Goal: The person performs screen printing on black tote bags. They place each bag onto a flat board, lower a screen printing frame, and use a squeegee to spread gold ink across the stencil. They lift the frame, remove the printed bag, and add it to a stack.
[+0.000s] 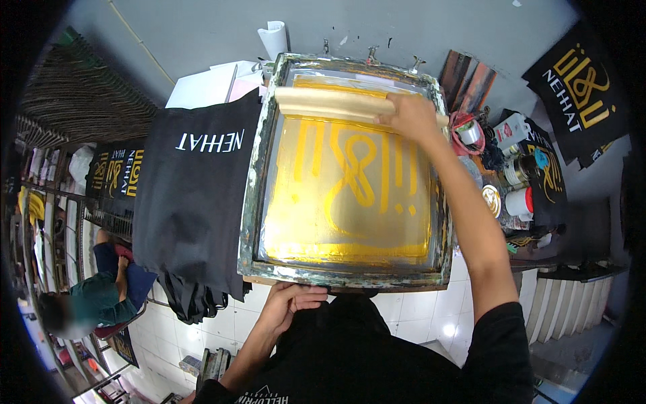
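A screen-printing frame (346,277) with a paint-smeared rim lies in front of me, its mesh (303,229) showing yellow-gold calligraphy strokes. Gold ink streaks the mesh along its near and far ends. My right hand (414,116) is closed over the right part of a long, pale squeegee (323,104), which lies across the far end of the mesh. At the frame's near edge is my left hand (293,303), fingers stretched out to the right and close against that edge; nothing shows held in it.
Black printed bags (195,182) lie stacked left of the frame. Ink tubs (518,202) and other containers crowd the right side. Taps (372,55) stick out of the far wall, near leaning squeegees (464,81). At the far left a person (101,299) sits by shelves.
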